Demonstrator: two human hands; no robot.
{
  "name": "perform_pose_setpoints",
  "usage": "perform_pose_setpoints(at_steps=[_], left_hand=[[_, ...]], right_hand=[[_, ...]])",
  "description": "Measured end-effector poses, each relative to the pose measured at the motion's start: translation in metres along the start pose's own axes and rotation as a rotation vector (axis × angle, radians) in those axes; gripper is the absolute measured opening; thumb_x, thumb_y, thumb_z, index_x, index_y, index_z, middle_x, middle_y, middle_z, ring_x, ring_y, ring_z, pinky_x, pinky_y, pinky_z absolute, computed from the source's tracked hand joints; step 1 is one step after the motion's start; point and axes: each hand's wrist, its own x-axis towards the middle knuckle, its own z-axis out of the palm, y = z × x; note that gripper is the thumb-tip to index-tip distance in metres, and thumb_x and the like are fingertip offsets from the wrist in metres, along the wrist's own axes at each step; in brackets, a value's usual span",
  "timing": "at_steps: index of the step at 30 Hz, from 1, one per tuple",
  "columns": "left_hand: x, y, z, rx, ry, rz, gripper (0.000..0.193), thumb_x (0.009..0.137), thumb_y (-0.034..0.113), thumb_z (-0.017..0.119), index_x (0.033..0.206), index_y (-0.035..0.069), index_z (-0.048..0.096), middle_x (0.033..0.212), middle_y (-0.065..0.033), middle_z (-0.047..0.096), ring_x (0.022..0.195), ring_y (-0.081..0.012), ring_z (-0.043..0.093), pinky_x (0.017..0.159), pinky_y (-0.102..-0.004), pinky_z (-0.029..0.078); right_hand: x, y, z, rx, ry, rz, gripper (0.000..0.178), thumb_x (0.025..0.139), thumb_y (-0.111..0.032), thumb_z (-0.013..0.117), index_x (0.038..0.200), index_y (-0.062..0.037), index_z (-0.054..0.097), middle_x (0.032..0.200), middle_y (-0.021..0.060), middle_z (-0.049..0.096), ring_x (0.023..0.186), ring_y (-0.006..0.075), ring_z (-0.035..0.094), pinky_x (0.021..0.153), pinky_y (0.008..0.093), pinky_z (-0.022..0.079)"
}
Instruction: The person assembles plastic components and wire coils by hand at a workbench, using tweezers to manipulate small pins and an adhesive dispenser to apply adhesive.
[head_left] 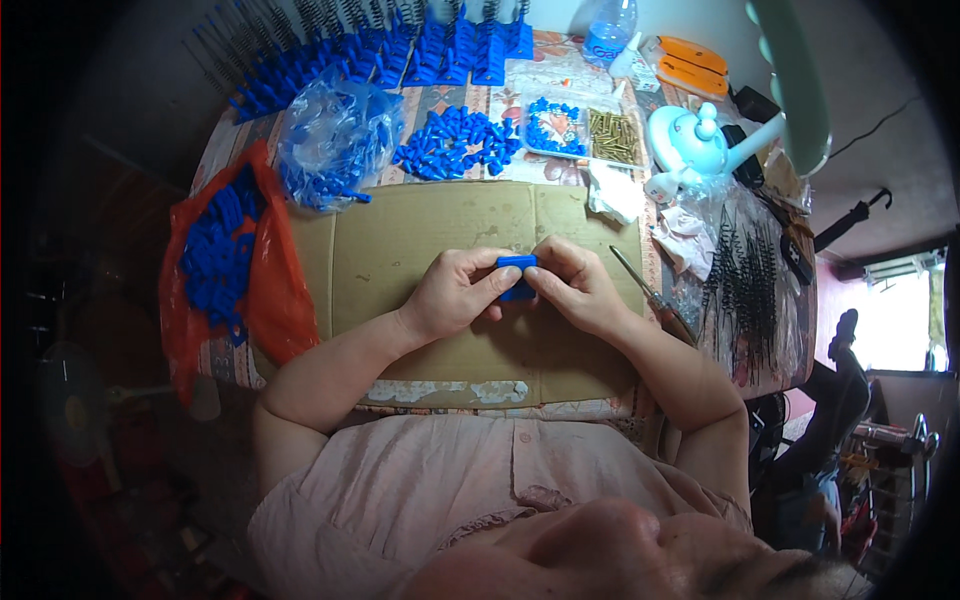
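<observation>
Left hand [460, 285] and right hand [575, 285] pinched a blue piece [516, 263] over cardboard [400, 230] at the counter's [245, 138] near edge — seemingly unfinished; spring-topped blue stands [430, 62] lined the far edge, loose springs [745, 290] the right.

The left hand [458, 290] and right hand [580, 288] held a blue plastic part [517, 262] over a cardboard sheet [400, 235] on the desk [240, 140]. A red bag [278, 295] of blue pieces [215, 265] lay left, black springs [740, 290] right, a slim tool [676, 322] beside the right forearm [672, 365]; a blue heap [450, 145] sat far.
</observation>
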Motion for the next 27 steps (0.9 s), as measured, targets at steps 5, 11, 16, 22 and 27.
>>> perform_pose_setpoints(at_steps=[5, 11, 16, 22, 27], left_hand=[[0.000, -0.010, -0.001, 0.056, 0.030, 0.049, 0.023, 0.095, 0.018, 0.053, 0.107, 0.002, 0.064, 0.087, -0.0017, 0.067, 0.064, -0.0038, 0.057, 0.056, -0.0190, 0.049], [-0.002, 0.002, 0.001, 0.068, -0.019, 0.021, 0.027, 0.097, 0.020, 0.048, 0.113, 0.002, 0.060, 0.092, -0.0025, 0.066, 0.072, -0.0048, 0.058, 0.063, -0.0199, 0.049], [-0.006, 0.016, 0.002, 0.046, -0.111, 0.011, 0.032, 0.100, 0.020, 0.041, 0.120, 0.001, 0.055, 0.098, -0.0044, 0.065, 0.082, -0.0071, 0.059, 0.072, -0.0217, 0.049], [-0.007, 0.039, 0.007, 0.264, -0.124, -0.022, 0.033, 0.100, 0.019, 0.040, 0.123, -0.001, 0.053, 0.099, -0.0051, 0.064, 0.084, -0.0088, 0.059, 0.074, -0.0245, 0.050], [0.016, 0.040, 0.009, 0.228, -0.111, 0.094, 0.033, 0.100, 0.019, 0.040, 0.122, -0.001, 0.053, 0.097, -0.0046, 0.064, 0.083, -0.0093, 0.060, 0.072, -0.0244, 0.050]], right_hand=[[0.002, -0.001, -0.002, -0.007, -0.017, 0.044, 0.017, 0.093, -0.015, 0.057, 0.085, -0.0009, 0.054, 0.070, 0.0011, 0.056, 0.060, 0.0048, 0.052, 0.052, 0.0221, 0.043], [0.000, 0.003, -0.003, 0.014, -0.016, 0.003, 0.016, 0.094, -0.015, 0.055, 0.090, -0.0004, 0.054, 0.074, 0.0003, 0.056, 0.065, 0.0054, 0.053, 0.055, 0.0226, 0.044], [-0.002, 0.002, -0.003, 0.104, 0.007, -0.035, 0.015, 0.093, -0.014, 0.056, 0.089, -0.0003, 0.055, 0.072, -0.0005, 0.055, 0.063, 0.0040, 0.050, 0.053, 0.0221, 0.042], [-0.008, -0.004, -0.006, 0.016, 0.007, -0.104, 0.015, 0.095, -0.015, 0.054, 0.091, -0.0012, 0.053, 0.075, 0.0004, 0.054, 0.067, 0.0053, 0.050, 0.058, 0.0221, 0.043], [-0.005, -0.005, -0.011, 0.152, 0.080, -0.111, 0.018, 0.096, -0.018, 0.053, 0.090, -0.0011, 0.053, 0.076, 0.0014, 0.057, 0.066, 0.0064, 0.054, 0.058, 0.0216, 0.045]])
